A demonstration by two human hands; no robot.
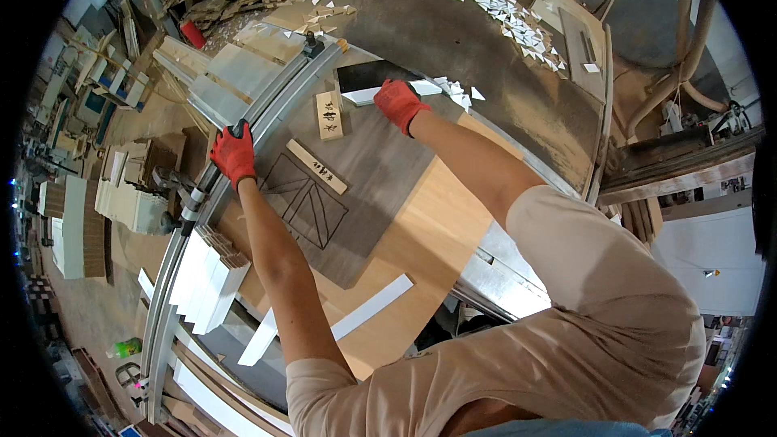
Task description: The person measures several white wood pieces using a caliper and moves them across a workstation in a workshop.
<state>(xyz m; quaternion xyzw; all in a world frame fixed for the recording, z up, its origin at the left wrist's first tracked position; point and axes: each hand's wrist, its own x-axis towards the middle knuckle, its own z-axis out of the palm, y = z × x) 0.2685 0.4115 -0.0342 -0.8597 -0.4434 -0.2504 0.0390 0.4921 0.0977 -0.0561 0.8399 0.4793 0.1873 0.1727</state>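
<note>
Head view: left hand (pixel 234 154) grips fence rail (pixel 267 109); right hand (pixel 399 103) presses white strip (pixel 380 94).

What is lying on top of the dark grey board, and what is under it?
On the dark grey board lie two small wooden blocks; thin lines are drawn on its surface. Under it shows a light wooden panel. How far the panel continues beneath the board is covered.

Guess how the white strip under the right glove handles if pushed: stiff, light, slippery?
The white strip is thin, narrow and straight, so probably stiff and light. It lies flat on the smooth grey panel, so it likely slides easily. The right hand presses on it, perhaps against shifting.
</note>
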